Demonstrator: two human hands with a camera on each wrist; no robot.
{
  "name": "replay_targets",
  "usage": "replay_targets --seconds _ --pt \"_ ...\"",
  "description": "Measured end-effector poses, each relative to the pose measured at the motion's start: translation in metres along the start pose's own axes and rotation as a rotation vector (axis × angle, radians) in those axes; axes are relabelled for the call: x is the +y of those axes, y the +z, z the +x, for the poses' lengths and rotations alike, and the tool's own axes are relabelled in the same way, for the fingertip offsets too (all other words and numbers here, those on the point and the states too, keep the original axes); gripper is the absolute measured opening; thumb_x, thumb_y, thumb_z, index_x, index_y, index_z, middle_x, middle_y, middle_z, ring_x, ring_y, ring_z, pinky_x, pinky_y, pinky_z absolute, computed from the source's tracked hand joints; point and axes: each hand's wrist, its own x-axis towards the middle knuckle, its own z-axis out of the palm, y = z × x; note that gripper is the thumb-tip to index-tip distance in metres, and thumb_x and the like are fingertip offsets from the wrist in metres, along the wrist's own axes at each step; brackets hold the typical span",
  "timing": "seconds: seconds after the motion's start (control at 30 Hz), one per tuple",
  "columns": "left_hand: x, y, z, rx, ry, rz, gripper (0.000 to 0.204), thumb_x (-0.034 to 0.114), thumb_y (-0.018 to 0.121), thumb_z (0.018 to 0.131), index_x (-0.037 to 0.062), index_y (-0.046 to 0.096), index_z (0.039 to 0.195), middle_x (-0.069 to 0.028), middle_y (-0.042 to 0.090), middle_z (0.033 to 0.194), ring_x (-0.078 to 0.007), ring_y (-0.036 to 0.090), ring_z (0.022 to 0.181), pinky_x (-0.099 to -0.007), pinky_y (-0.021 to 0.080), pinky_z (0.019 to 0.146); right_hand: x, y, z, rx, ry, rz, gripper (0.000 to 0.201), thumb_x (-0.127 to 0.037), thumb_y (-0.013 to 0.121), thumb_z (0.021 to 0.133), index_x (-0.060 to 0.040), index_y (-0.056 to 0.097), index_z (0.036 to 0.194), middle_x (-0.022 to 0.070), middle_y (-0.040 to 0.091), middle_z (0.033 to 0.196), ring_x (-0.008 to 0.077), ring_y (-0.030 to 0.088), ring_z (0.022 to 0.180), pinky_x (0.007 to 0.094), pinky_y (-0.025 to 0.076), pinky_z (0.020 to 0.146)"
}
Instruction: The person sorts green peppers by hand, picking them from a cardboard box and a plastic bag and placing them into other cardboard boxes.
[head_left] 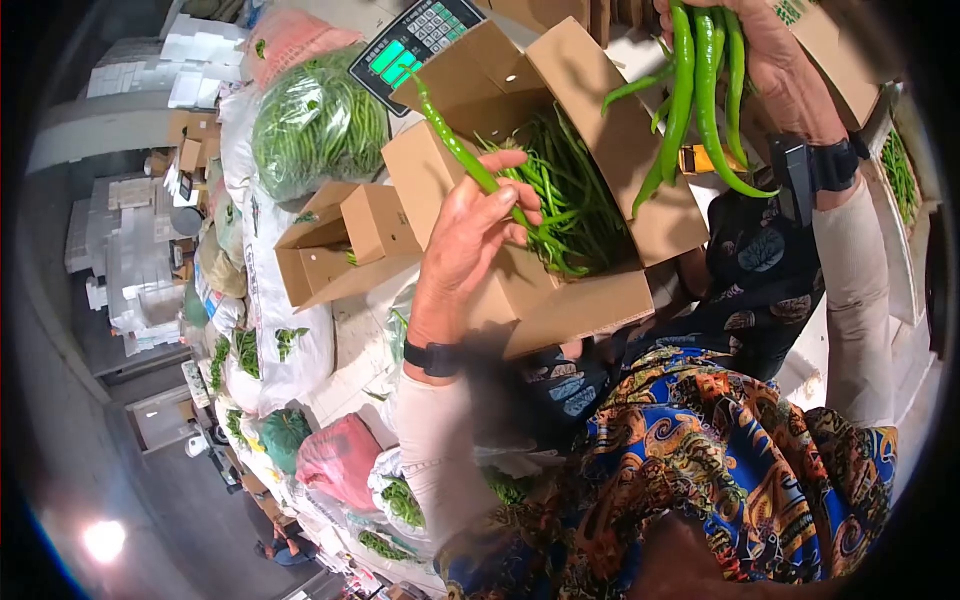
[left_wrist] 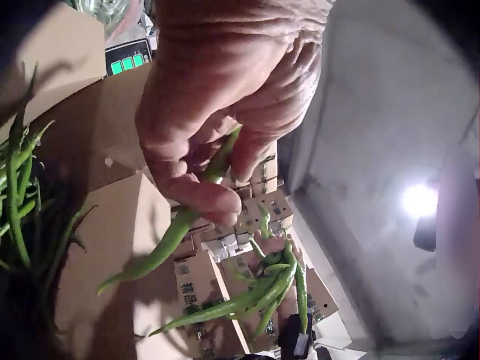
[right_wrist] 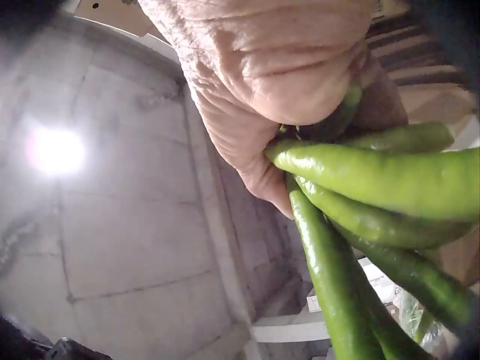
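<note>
My left hand [head_left: 462, 238] pinches one long green chili pepper [head_left: 452, 143] between thumb and fingers, over the near side of an open cardboard box [head_left: 660, 185]. Many thin green peppers [head_left: 560, 190] lie inside that box. In the left wrist view the held pepper [left_wrist: 169, 244] points down past the fingertips. At the upper right, my right hand [head_left: 785, 75] grips a bunch of long green peppers [head_left: 683, 95] by their stem ends, and they hang loosely spread. The right wrist view shows this bunch [right_wrist: 375, 180] close up, with the fingers partly hidden behind the palm.
Behind the box stands a digital scale [head_left: 415, 45] with lit green displays. A clear bag of green peppers [head_left: 315, 125] and a smaller open carton [head_left: 345, 240] are to the left. Sacks, including a pink one [head_left: 345, 460], line the floor. Peppers fill a white crate [head_left: 900, 180] at right.
</note>
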Motion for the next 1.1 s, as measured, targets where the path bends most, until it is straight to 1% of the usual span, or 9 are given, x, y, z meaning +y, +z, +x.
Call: replay_targets --seconds 0.27,0.53,0.6,0.67,0.73,0.8,0.83,0.9,1.1 --pt "-0.002 -0.024 0.020 0.387 0.226 0.294 0.030 0.026 0.057 0.092 -0.0011 0.059 0.106 -0.0092 0.058 0.101 -0.0135 0.055 0.094 -0.0290 0.047 0.079 0.004 -0.008 0.007 -0.125 0.025 0.094 0.022 0.002 0.060 0.074 0.0087 0.059 0.095 0.0162 0.065 0.076 0.0222 0.067 0.065 0.0304 0.058 0.060" --pt "-0.048 -0.040 0.057 0.255 -0.256 0.710 0.037 0.030 0.058 0.089 -0.0051 0.061 0.099 -0.0099 0.061 0.078 -0.0161 0.063 0.067 -0.0302 0.051 0.064 0.019 0.005 -0.011 0.074 -0.032 -0.025 0.019 -0.005 0.062 0.076 0.0048 0.062 0.092 0.0126 0.067 0.077 0.0219 0.066 0.064 0.0275 0.057 0.060" --pt "-0.069 -0.042 0.059 0.179 -0.207 0.765 0.039 0.033 0.060 0.087 -0.0045 0.061 0.095 -0.0165 0.063 0.080 -0.0246 0.065 0.066 -0.0360 0.051 0.066 0.051 0.005 -0.010 0.088 -0.872 -0.402 0.016 -0.008 0.063 0.077 0.0021 0.064 0.090 0.0099 0.067 0.076 0.0194 0.065 0.063 0.0254 0.056 0.061" --pt "-0.076 -0.037 0.048 0.121 0.256 1.551 0.042 0.038 0.063 0.084 -0.0032 0.061 0.092 -0.0250 0.063 0.088 -0.0362 0.064 0.068 -0.0430 0.050 0.066 0.019 0.000 -0.004 0.041 -0.431 -0.235 0.016 -0.008 0.063 0.077 0.0022 0.065 0.089 0.0100 0.067 0.076 0.0188 0.065 0.063 0.0255 0.057 0.062" --pt "-0.062 -0.014 0.033 0.106 0.140 1.597 0.043 0.035 0.062 0.084 -0.0004 0.060 0.108 -0.0278 0.061 0.094 -0.0443 0.059 0.086 -0.0490 0.047 0.074 0.017 -0.003 -0.003 -0.006 0.009 -0.063 0.016 -0.009 0.064 0.077 0.0023 0.065 0.088 0.0102 0.067 0.075 0.0182 0.065 0.062 0.0255 0.057 0.063" --pt "-0.059 0.005 0.023 0.053 -0.107 1.616 0.037 0.031 0.060 0.085 0.0001 0.061 0.105 -0.0267 0.063 0.089 -0.0455 0.060 0.084 -0.0507 0.047 0.074 0.046 -0.001 -0.005 0.007 -0.889 -0.404 0.015 -0.007 0.063 0.076 0.0029 0.065 0.086 0.0110 0.067 0.074 0.0191 0.065 0.060 0.0264 0.058 0.061" --pt "-0.073 0.001 0.018 0.057 -0.056 1.543 0.032 0.028 0.058 0.086 -0.0001 0.062 0.101 -0.0259 0.063 0.081 -0.0460 0.060 0.082 -0.0521 0.046 0.073 0.035 -0.002 -0.006 0.010 -0.887 -0.403 0.015 -0.007 0.063 0.076 0.0029 0.065 0.086 0.0110 0.067 0.074 0.0191 0.065 0.060 0.0264 0.058 0.061" --pt "-0.087 -0.003 0.020 0.082 -0.116 1.593 0.031 0.028 0.057 0.087 -0.0007 0.061 0.097 -0.0261 0.063 0.080 -0.0450 0.060 0.080 -0.0514 0.047 0.072 0.006 0.000 -0.003 0.019 -0.002 -0.077 0.014 -0.005 0.062 0.075 0.0038 0.064 0.086 0.0128 0.067 0.073 0.0218 0.066 0.058 0.0278 0.058 0.058" --pt "-0.099 -0.036 0.030 0.271 -0.054 1.526 0.022 0.021 0.058 0.086 0.0014 0.061 0.096 -0.0248 0.064 0.084 -0.0433 0.061 0.080 -0.0512 0.047 0.071 0.008 -0.005 0.004 -0.015 -0.017 -0.022 0.014 -0.003 0.060 0.075 0.0039 0.064 0.087 0.0144 0.067 0.073 0.0222 0.067 0.058 0.0305 0.059 0.056"
